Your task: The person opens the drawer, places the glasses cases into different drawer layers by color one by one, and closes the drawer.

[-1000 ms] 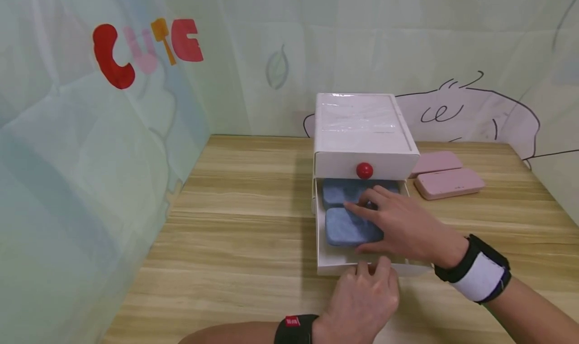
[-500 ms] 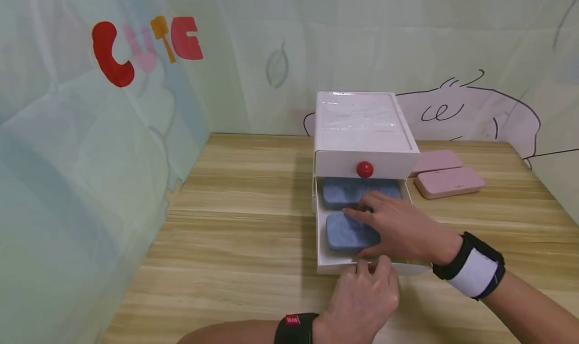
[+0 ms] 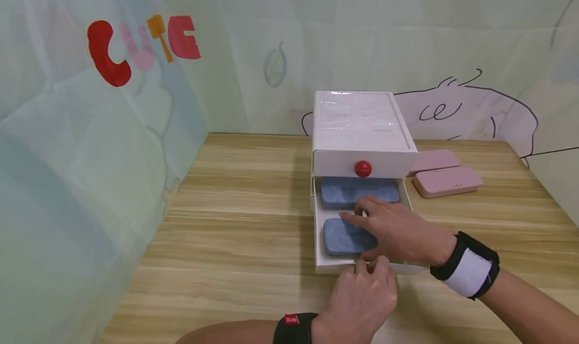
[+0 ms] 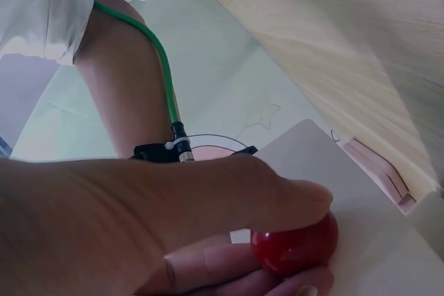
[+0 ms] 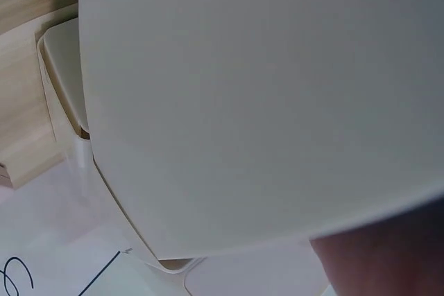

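The lower drawer [image 3: 329, 269] of a white two-drawer box [image 3: 362, 122] is pulled out. Its red knob [image 4: 300, 249] is pinched between the thumb and fingers of my left hand [image 3: 355, 301], as the left wrist view shows. Inside lie two flat blue cases with rounded corners. My right hand [image 3: 400, 233] reaches over the drawer's right side and grips the near blue case [image 3: 346, 237], index finger at its far edge and thumb at its near edge. This hand hides the case's right end. The far blue case [image 3: 346, 193] sits at the back, partly beneath the upper drawer front.
Above, the upper drawer is closed, with its own red knob [image 3: 363, 169]. Two pink cases lie right of the box, one in front [image 3: 448, 181] and one behind [image 3: 435, 160]. Printed cloth walls [image 3: 244, 82] border the wooden table [image 3: 235, 223] at the back and left.
My right hand has slid the near blue case toward the drawer's front, and a gap has opened between the two blue cases. My left hand stays on the knob.
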`<state>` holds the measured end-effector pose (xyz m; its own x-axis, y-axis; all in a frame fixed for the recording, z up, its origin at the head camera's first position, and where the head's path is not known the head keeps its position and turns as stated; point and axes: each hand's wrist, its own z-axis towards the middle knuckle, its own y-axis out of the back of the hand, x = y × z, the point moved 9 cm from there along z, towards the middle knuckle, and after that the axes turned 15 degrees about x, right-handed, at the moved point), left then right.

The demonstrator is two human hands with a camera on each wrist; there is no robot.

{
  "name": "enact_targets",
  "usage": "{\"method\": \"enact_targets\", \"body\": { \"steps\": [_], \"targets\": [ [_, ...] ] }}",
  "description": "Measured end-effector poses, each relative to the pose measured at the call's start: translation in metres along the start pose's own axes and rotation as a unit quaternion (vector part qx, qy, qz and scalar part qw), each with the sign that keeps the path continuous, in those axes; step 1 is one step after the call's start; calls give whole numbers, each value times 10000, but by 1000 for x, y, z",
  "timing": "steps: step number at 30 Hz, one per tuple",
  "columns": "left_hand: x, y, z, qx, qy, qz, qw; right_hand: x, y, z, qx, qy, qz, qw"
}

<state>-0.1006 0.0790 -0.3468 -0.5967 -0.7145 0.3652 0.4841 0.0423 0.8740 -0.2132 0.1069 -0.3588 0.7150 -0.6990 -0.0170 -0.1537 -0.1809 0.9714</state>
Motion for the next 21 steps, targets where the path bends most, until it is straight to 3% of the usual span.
{"method": "enact_targets", "body": {
  "steps": [5, 8, 10, 13, 16, 21],
  "targets": [
    [1, 0, 0, -27, 37, -59, 10000, -3, 1, -1, 59, 14, 259, 9996],
    [1, 0, -1, -73, 95, -69, 9999, -6, 8, -4, -125, 101, 412, 9990],
    [2, 1, -1, -104, 131, -82, 9998, -10, 17, -9, -485, 173, 426, 9978],
    [2, 1, -1, -88, 124, -70, 9999, -18, 38, -22, -1366, 191, 427, 9895],
    [2, 1, 0, 3, 60, -133, 9999, -31, 61, -40, -2382, 55, 561, 9696],
    [4, 2, -1, -98, 153, -146, 9997, -60, 84, -70, -3892, -608, 1085, 9127]
  ]
}}
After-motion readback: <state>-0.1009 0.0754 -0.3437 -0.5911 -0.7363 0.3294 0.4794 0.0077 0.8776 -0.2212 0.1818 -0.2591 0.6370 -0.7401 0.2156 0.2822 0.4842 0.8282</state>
